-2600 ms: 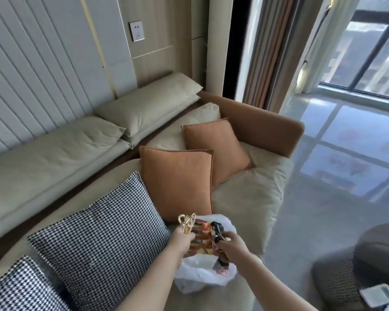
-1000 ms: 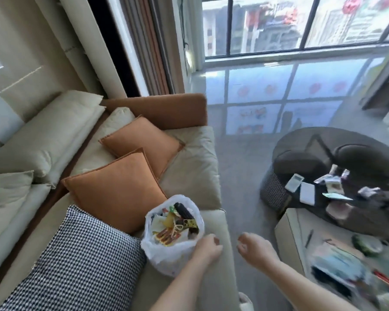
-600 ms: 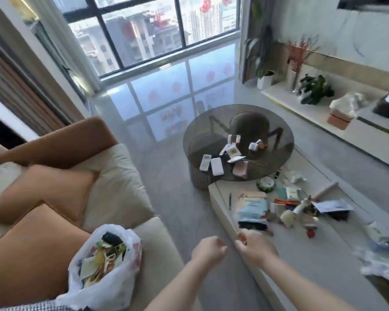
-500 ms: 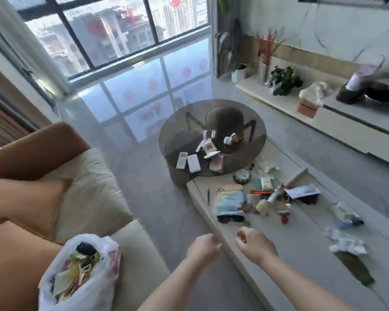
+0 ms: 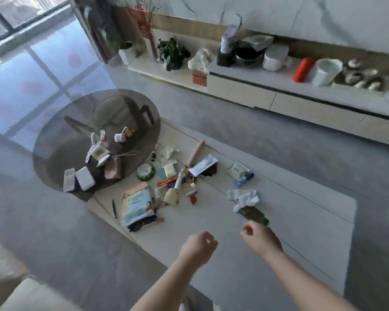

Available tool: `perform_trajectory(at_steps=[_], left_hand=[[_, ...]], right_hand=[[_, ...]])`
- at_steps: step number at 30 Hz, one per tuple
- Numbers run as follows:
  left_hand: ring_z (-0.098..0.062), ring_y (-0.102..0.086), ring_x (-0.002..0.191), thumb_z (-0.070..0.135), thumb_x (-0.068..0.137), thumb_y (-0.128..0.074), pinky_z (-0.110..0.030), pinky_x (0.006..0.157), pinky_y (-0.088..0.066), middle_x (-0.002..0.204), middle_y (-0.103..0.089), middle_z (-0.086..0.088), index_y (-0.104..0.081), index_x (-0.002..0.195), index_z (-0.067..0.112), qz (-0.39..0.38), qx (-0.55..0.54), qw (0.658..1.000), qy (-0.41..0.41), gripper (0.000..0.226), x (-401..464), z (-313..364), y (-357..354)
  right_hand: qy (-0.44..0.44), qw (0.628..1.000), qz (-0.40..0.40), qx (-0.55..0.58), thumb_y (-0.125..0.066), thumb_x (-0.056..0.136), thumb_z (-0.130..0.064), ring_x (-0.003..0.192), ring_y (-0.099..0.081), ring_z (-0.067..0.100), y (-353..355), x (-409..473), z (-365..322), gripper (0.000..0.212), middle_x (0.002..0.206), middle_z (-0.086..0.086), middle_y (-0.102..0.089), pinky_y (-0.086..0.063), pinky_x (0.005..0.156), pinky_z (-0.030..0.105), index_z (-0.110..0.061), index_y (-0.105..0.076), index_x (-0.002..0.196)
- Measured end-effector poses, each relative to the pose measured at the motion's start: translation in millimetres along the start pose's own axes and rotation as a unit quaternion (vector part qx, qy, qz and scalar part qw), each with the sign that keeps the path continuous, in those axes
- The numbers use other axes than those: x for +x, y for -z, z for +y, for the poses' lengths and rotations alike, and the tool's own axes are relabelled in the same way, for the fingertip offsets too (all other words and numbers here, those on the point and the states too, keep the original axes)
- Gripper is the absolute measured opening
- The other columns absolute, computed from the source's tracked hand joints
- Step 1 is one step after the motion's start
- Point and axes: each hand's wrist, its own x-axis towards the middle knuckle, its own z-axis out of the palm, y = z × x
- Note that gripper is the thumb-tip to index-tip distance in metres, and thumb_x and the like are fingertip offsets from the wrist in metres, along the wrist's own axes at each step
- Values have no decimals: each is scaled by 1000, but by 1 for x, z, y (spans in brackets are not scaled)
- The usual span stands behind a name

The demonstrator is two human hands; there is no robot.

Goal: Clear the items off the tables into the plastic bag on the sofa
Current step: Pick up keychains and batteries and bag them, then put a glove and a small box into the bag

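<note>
A long pale coffee table (image 5: 290, 212) carries several scattered items: a light-blue packet (image 5: 138, 202), a pen (image 5: 114, 208), a crumpled white cloth (image 5: 243, 197), a green tape roll (image 5: 146, 172) and a wooden rolling pin (image 5: 195, 152). A round dark glass table (image 5: 54, 140) behind it holds white remotes (image 5: 78, 181) and small cards. My left hand (image 5: 197, 246) and my right hand (image 5: 259, 237) hover over the near end of the pale table, fingers loosely curled, holding nothing. The plastic bag is out of view.
A low white cabinet (image 5: 267, 95) along the far wall bears plants, a red bottle (image 5: 302, 69), jars and a tissue box. Grey floor lies between it and the tables. A corner of the sofa (image 5: 20, 297) shows at bottom left.
The view has swung right from the sofa and bag to the tables. Both hands let go of the items dropped into the bag and now hang empty above the pale table.
</note>
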Motion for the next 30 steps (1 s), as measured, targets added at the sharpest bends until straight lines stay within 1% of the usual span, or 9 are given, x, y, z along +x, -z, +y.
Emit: perform_trajectory(at_steps=[3,7,10,13,15,18,22,25,30], left_hand=[[-16,-62,105,44,88,-52,-25,87,-49,114,-67,6,-65,109,31,-15,22,999,-17,28,26,23,-17],[-17,-62,103,43,89,-52,-25,85,-49,111,-68,2,-65,107,29,-25,23,999,-38,27,76,46,-34],[-19,-63,100,41,89,-52,-25,83,-50,111,-68,0,-65,109,28,-33,16,998,-48,27,121,60,-49],[-20,-64,99,36,90,-52,-30,85,-54,113,-67,-1,-65,113,24,-37,15,997,-60,29,169,66,-67],[-20,-62,103,36,91,-52,-27,85,-51,117,-64,-1,-64,116,24,-26,36,996,-81,30,203,67,-81],[-19,-57,111,37,93,-52,-26,88,-46,124,-59,0,-62,119,24,-3,60,991,-118,31,251,68,-102],[-22,-44,125,28,94,-51,-32,96,-43,134,-50,-1,-53,130,22,21,101,983,-150,37,307,72,-131],[-22,-36,130,23,95,-49,-34,101,-39,136,-47,-1,-51,130,21,45,134,974,-175,35,338,80,-149],[-20,-35,130,28,95,-51,-35,102,-39,140,-45,4,-44,137,25,113,170,960,-190,42,380,85,-164]], right_hand=[[-52,998,22,42,-56,86,-32,100,-62,24,9,19,29,22,104,1,-69,-48,78,28,-21,-64,103],[-93,989,24,115,-60,86,-32,103,-62,18,3,53,59,24,107,-3,-68,-45,82,24,-21,-64,107],[-112,981,30,153,-65,83,-32,100,-62,15,-11,86,79,25,105,-3,-69,-44,82,22,-21,-66,105],[-126,977,31,172,-66,83,-32,95,-62,14,-32,123,97,27,99,-3,-67,-45,83,23,-20,-66,106],[-129,975,34,178,-67,82,-32,95,-62,14,-48,149,110,29,99,-3,-66,-46,84,23,-20,-65,109],[-125,979,34,158,-65,83,-30,104,-61,16,-73,187,129,34,112,-1,-66,-46,87,25,-19,-62,115],[-99,992,22,74,-61,87,-28,117,-52,19,-102,228,152,39,125,2,-55,-45,93,26,-20,-54,125],[-87,993,65,38,-61,88,-29,121,-45,20,-115,254,159,39,126,2,-51,-44,95,30,-19,-53,125],[-61,993,103,4,-65,84,-36,119,-43,20,-131,287,158,39,124,-3,-50,-44,91,31,-24,-52,119]])
